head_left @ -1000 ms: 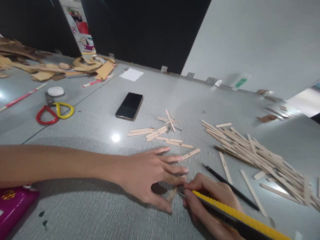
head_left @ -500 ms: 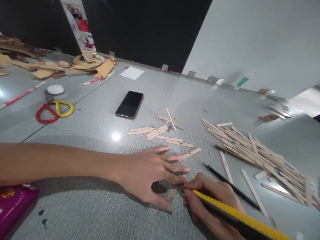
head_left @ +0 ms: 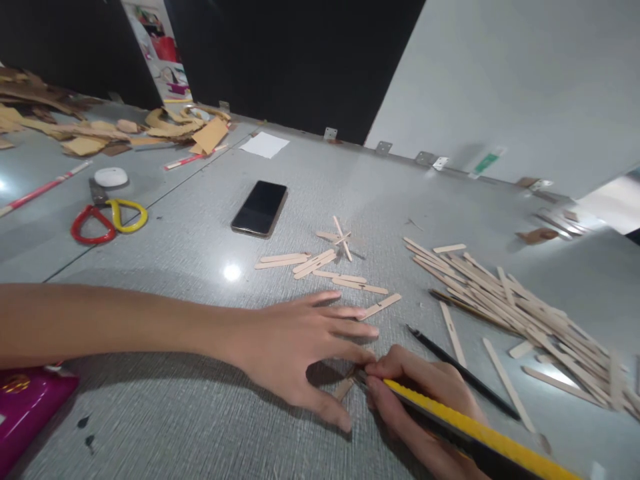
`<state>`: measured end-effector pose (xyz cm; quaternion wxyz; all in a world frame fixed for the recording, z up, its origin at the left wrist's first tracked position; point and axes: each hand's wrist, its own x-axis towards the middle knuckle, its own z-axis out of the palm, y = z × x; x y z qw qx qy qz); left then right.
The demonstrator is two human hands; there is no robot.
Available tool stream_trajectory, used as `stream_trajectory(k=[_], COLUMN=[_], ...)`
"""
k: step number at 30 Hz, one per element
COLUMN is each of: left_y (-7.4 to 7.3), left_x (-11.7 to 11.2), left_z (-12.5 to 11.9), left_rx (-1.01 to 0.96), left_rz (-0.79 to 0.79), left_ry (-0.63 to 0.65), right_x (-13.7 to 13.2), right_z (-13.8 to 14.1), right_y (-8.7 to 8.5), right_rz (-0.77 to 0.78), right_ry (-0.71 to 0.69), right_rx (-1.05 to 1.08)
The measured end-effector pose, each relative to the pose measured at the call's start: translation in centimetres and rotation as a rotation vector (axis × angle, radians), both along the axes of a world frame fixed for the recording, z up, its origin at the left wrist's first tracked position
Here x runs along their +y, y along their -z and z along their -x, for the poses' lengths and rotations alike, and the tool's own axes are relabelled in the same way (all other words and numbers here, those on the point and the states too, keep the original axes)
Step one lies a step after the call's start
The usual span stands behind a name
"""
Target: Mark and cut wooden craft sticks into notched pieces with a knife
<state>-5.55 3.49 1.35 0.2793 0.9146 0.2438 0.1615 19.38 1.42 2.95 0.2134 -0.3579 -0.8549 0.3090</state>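
Note:
My left hand point(head_left: 300, 353) lies on the grey table with its fingers spread. Its index finger rests near one end of a short wooden craft stick point(head_left: 343, 389), much of which is hidden between my hands. In my right hand point(head_left: 430, 387) is a yellow and black utility knife point(head_left: 465, 423), pinched near its front. The blade end meets the stick just beside my left index fingertip. Beyond my left fingers lies a notched craft stick point(head_left: 383, 305), and several short pieces point(head_left: 315, 265) are farther back.
A pile of craft sticks point(head_left: 520, 307) covers the right side, with a black pen-like tool point(head_left: 465, 373) nearer me. A phone point(head_left: 260, 209) lies mid-table. Scissors point(head_left: 131, 217), torn cardboard point(head_left: 105, 133) and a purple packet point(head_left: 37, 407) are at the left.
My left thumb has shifted slightly right and toward me. The knife and right hand have edged a little left, still at the same stick.

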Motion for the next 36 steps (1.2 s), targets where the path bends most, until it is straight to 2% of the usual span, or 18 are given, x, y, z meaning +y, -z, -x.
stream_trajectory(k=[6,18,22,28,33,36], left_y=[0.3,0.1,0.3,0.1,0.1,0.1], left_x=[-0.1,-0.2,-0.2,0.0,0.0,0.1], left_z=[-0.2,-0.2,-0.2,-0.2,-0.2,0.2], left_rx=[0.032,-0.006,0.026,0.034,0.034,0.048], left_rz=[-0.034,-0.038,-0.037,-0.041,-0.027,-0.028], left_ry=[-0.014,-0.021,-0.026,-0.011,-0.009,-0.024], right_x=[0.3,0.5,0.2,0.4,0.5,0.4], right_z=[-0.4,-0.7,-0.1,0.2,-0.2,-0.3], right_y=[0.2,0.9,0.6,0.4,-0.4,-0.8], right_rz=[0.069,0.066,0.036,0.031,0.066,0.073], right_ry=[-0.077,-0.081,-0.045,-0.075,-0.187,-0.193], right_rx=[-0.012,-0.049,-0.106,-0.116,-0.114,-0.142])
